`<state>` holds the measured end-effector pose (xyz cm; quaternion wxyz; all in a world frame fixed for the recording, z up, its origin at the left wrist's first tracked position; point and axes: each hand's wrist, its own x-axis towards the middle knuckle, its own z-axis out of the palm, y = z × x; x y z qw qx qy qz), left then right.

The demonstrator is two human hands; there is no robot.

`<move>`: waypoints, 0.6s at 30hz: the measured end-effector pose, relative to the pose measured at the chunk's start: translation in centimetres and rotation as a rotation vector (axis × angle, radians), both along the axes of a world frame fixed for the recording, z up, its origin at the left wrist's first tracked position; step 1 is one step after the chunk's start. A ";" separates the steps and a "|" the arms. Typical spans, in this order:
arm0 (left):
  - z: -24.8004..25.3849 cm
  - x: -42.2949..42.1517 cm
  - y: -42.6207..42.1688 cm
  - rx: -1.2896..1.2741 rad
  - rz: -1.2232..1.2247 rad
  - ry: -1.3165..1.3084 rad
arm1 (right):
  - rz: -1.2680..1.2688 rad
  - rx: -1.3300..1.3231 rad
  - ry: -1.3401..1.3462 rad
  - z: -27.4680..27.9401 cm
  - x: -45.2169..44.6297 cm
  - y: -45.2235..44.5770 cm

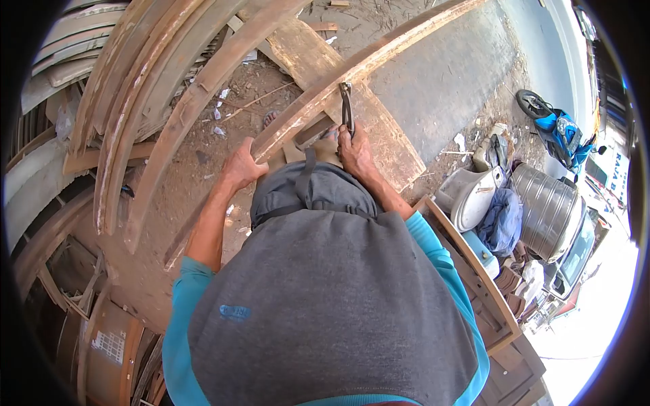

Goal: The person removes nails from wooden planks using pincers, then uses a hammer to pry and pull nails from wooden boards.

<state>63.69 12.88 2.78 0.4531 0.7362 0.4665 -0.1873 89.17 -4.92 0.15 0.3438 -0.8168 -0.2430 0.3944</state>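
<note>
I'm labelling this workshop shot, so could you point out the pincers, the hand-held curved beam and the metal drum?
Pincers (346, 103), head view, upper metal part.
Curved beam (302, 109), head view, its near stretch.
Metal drum (547, 211), head view, ribbed side.

Far right of your frame: blue "RAJA B" on white surface (619, 177), sideways. Your shirt (325, 277): blue print (235, 312), unreadable.

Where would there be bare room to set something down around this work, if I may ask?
The grey slab is bare between the held beam and the littered strip; some dirt is open between the left forearm and the curved timbers. It is crowded around the metal drum and blue cloth.
</note>
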 end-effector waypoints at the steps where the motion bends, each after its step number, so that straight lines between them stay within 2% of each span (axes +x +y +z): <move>1: 0.0 -0.2 1.1 -0.114 -0.009 -0.005 | -0.001 0.053 -0.026 -0.7 -1.1 0.7; 2: -0.2 -0.5 2.1 -0.102 -0.008 -0.001 | 0.001 0.066 -0.023 -0.8 -0.9 0.6; 4: -0.8 -0.9 2.8 -0.204 -0.060 -0.059 | -0.087 0.011 0.182 5.0 -0.1 2.0; 5: -1.1 -0.8 2.8 -0.204 -0.063 -0.062 | -0.177 0.117 0.253 4.9 1.0 1.7; 8: -1.1 0.2 3.1 -0.130 -0.028 -0.141 | -0.352 0.205 0.308 6.2 5.9 1.8; 10: 0.2 3.0 3.9 -0.094 0.033 -0.203 | -0.303 0.157 0.276 6.9 7.9 1.9; 12: -1.6 5.4 4.3 -0.059 0.035 -0.181 | -0.285 0.161 0.255 7.0 7.8 2.1; 15: -3.0 8.5 3.8 -0.016 0.005 -0.179 | -0.039 0.009 0.191 6.5 5.9 3.2; 18: -2.8 10.7 3.4 -0.035 -0.038 -0.179 | 0.085 -0.071 0.078 4.5 2.7 4.2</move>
